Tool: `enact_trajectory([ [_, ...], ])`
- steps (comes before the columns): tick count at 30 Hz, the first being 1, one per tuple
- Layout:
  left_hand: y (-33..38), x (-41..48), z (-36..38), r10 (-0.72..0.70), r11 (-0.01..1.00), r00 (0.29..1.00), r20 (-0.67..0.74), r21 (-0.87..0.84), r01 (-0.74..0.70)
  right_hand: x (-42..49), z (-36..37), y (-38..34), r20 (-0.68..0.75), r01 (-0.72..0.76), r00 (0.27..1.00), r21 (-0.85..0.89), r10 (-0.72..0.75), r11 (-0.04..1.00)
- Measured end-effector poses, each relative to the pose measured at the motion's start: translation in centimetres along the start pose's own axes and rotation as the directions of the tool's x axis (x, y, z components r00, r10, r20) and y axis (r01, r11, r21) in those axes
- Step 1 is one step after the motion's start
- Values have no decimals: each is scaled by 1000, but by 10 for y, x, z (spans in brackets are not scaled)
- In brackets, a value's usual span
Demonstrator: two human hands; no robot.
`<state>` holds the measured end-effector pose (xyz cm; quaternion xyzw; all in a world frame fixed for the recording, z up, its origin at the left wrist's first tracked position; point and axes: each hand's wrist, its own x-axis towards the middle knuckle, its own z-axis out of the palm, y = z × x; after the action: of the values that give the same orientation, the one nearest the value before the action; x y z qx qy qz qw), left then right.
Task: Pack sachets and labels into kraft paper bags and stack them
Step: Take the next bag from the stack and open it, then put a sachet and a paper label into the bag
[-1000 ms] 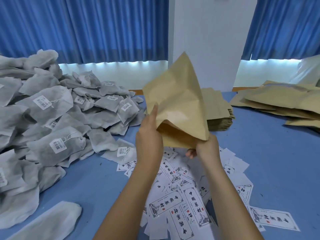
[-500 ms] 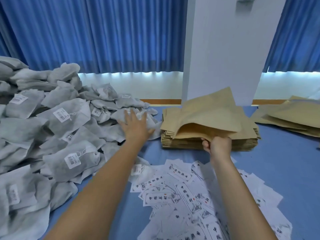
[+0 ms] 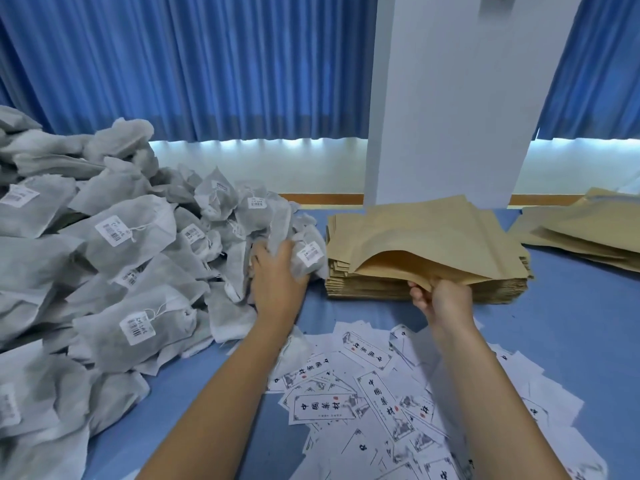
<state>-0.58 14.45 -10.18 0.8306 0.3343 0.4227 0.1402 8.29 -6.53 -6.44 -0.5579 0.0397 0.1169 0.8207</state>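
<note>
My right hand (image 3: 441, 301) grips the near edge of an opened kraft paper bag (image 3: 422, 251), whose mouth gapes toward me above the stack of flat kraft bags (image 3: 349, 282). My left hand (image 3: 277, 282) grips a grey sachet (image 3: 298, 254) with a barcode tag at the right edge of the big sachet pile (image 3: 114, 258). Printed white labels (image 3: 346, 396) lie scattered on the blue table (image 3: 571, 327) below both hands.
A second heap of kraft bags (image 3: 585, 230) lies at the far right. A white pillar (image 3: 450, 98) and blue curtains (image 3: 190, 64) stand behind the table. The sachet pile fills the whole left side.
The left hand let go of the raised bag, reached left to the sachet pile and now curls round a sachet. The right hand lowered the bag over the stack.
</note>
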Motion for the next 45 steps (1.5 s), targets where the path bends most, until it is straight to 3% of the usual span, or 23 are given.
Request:
enact_trajectory([
  [2,12,-14,-9,35,952,999,-35,-303,-44,-1,1,-1,9,-3,1000,19,3,1000],
  [3,19,-22,-17,41,876,999,-4,-481,-38,-2,1,-1,14,-8,1000,26,8,1000],
  [5,29,-35,-31,58,570,978,200,-811,132,-3,-1,-1,25,-18,1000,23,17,1000],
  [6,32,-40,-38,90,405,939,331,-874,269,-5,-1,-1,29,-19,999,13,18,1000],
  [8,37,-41,-56,78,265,806,587,-791,551,-8,-3,-1,48,-7,999,-11,7,1000],
  [10,38,-40,-74,110,234,573,812,-581,779,-12,-5,-2,45,7,999,-53,-4,999],
  [12,42,-38,-86,208,331,338,918,-392,858,-10,-5,0,-10,16,1000,-223,-18,975],
  [14,50,-40,-87,224,457,198,954,-282,844,-12,-4,3,-12,8,1000,-372,-13,928],
  [15,56,-40,-85,210,485,194,958,-274,830,-14,-4,6,14,7,1000,-372,-2,928],
  [17,69,-40,-81,167,435,254,953,-302,848,-25,-6,11,81,30,997,-300,-5,954],
  [19,80,-36,-78,163,286,265,950,-303,909,-33,-10,13,108,72,993,-286,-43,956],
  [22,97,-36,-78,245,129,204,948,-241,962,-39,-16,16,100,132,989,-308,-106,942],
  [27,115,-43,-79,380,-299,246,892,-133,945,-43,-16,20,204,96,978,-235,-48,967],
  [29,119,-40,-78,414,-386,229,881,-57,921,-43,-16,20,199,91,979,-228,-45,969],
  [31,125,-39,-78,440,-342,156,884,4,940,-42,-17,19,195,97,979,-219,-54,971],
  [33,128,-39,-75,420,-216,61,906,35,976,-41,-19,19,215,119,974,-216,-71,969],
  [38,132,-35,-64,215,61,44,976,-59,996,-34,-26,22,205,98,978,-262,-44,960],
  [40,132,-34,-66,96,196,123,988,-140,971,-33,-28,21,200,104,979,-299,-44,949],
  [42,135,-30,-70,-84,448,293,952,-227,865,-34,-28,19,221,144,972,-305,-78,941],
  [44,144,-25,-72,-175,743,453,874,-184,643,-40,-24,20,274,205,954,-314,-118,927],
  [45,150,-23,-71,-164,837,504,848,-151,526,-43,-22,21,293,219,948,-319,-123,922],
])
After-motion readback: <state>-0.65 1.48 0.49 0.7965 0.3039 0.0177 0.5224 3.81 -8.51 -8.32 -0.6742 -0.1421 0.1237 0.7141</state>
